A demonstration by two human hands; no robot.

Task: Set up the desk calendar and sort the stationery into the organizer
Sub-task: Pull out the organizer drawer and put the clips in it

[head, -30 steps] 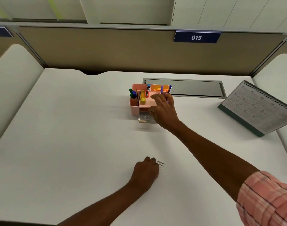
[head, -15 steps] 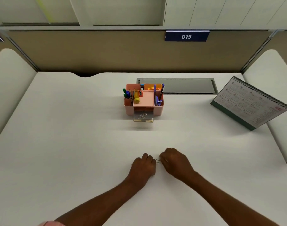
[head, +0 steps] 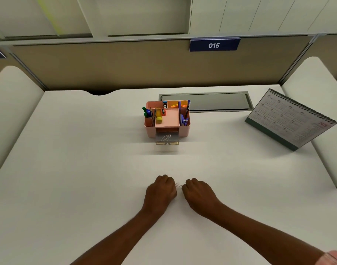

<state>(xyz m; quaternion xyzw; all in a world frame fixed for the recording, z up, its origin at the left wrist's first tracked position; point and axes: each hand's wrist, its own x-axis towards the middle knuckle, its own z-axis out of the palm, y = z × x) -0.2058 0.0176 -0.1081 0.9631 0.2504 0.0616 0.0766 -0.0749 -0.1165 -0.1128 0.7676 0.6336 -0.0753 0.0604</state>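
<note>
**Head view: both hands close in on the loose clips**

Low on the tabletop (head: 68, 169), the left hand (head: 161, 192) sits knuckles-up with its fingers curled, their tips at the wire loops of the paper clips (head: 178, 185) lying between the two hands. Just to the right, the right hand (head: 199, 196) mirrors it, fingers curled too, thumb side touching the loops. Does either hand actually pinch the wire? I cannot tell, because the knuckles hide it.

By my reading, the step is lifting these clips off the flat surface and carrying them to the clear drawer (head: 167, 139). It stands pulled out at the front of the pink organizer (head: 184, 131), well beyond the hands. The best play is for one hand to pin or tip the wire while the other slips a fingertip under and pinches. Then carry it low over the drawer and let go, without nudging the light organizer.

Now the count, left to right. The left compartment holds what look like two green markers (head: 144, 110) and a blue one. Next comes one yellow tube (head: 159, 117), then two pens (head: 187, 108) upright on the right. The drawer seems to hold two clips. Between the hands are two loops, but whether that is one clip or two is too small to say. That makes one organizer, one drawer, and at far right one desk calendar (head: 290, 119), standing on its base.
</note>
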